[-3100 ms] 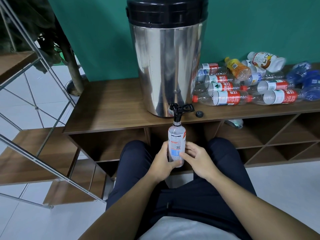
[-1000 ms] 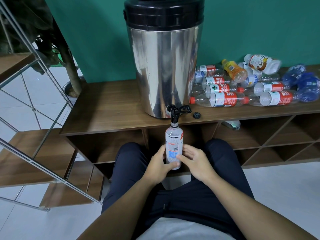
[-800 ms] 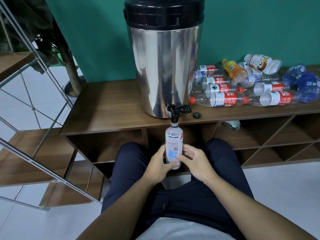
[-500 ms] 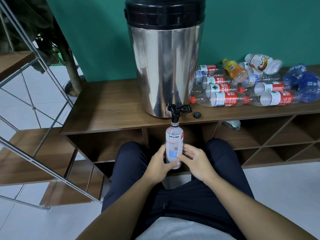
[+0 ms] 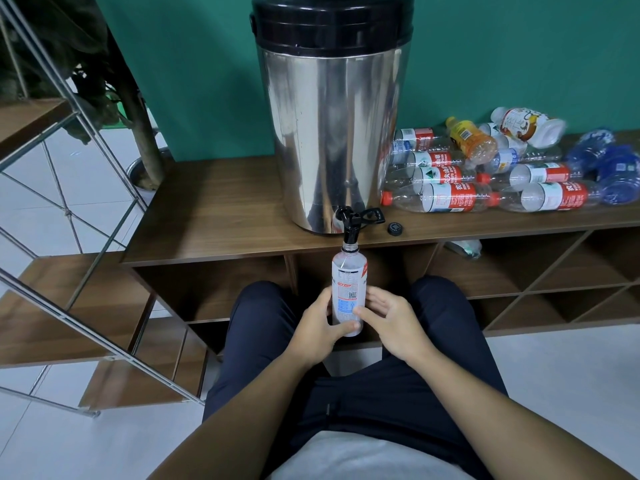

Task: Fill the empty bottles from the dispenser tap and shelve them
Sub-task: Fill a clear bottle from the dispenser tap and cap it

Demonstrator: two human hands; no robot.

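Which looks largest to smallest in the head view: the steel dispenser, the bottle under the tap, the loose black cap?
1. steel dispenser
2. bottle, held by the left hand and right hand, nearer the camera
3. black cap

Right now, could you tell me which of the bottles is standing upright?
The bottle under the tap, held by both hands: left hand, right hand. The others lie on their sides on the shelf top.
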